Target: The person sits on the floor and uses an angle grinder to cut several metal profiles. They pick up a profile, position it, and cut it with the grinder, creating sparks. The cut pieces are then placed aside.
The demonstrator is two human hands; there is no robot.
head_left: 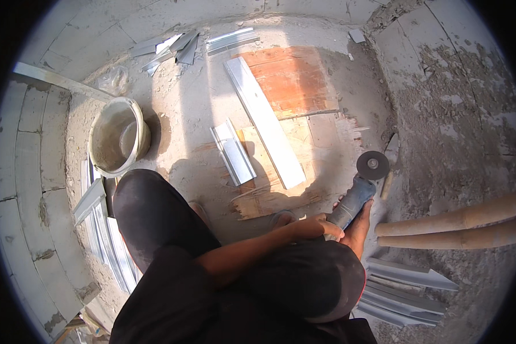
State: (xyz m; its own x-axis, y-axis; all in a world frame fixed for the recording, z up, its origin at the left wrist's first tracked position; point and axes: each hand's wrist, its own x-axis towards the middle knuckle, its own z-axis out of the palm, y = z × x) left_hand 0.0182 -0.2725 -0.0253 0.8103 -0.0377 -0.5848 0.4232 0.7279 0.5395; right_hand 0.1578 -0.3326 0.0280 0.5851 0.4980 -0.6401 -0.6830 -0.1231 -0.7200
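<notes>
An angle grinder (348,205) with a blue-grey body is held over my right knee, its dark cutting disc (372,165) pointing away from me. My right hand (359,225) is wrapped round the body from the right and below. Across my lap reaches my left arm, and my left hand (317,227) is closed on the rear of the grinder. Ahead of my feet, a long metal channel (265,123) lies across wooden boards (289,80). To its left is a shorter metal channel piece (233,152), also flat on the ground. Whether the disc is spinning cannot be told.
A round bucket (136,157) stands at the left. Metal offcuts (186,46) lie at the far wall, with more channel lengths (106,229) at the left and a stack (404,292) at the right. Two round poles (453,226) jut in from the right. Block walls (34,172) enclose the space.
</notes>
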